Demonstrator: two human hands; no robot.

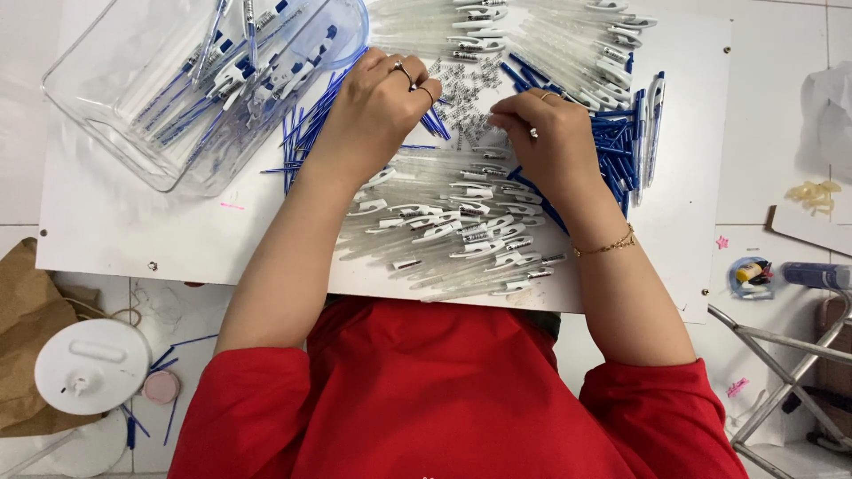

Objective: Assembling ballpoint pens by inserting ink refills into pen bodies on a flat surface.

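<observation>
My left hand (377, 102) and my right hand (537, 133) rest close together over a white board (115, 222), fingers curled at a scatter of small metal springs (461, 89). Whether either hand pinches a spring or a pen part is hidden by the fingers. A heap of clear pen barrels with white clips (453, 222) lies below the hands. Thin blue ink refills (306, 133) lie left of my left hand, and more blue refills (617, 146) right of my right hand. Both wrists reach out from red sleeves.
A clear plastic tub (106, 98) with assembled blue and white pens stands at the board's upper left. More clear barrels (550, 40) lie at the top. On the floor are a round white lid (89, 364), brown paper (27, 310) and a metal frame (790, 372).
</observation>
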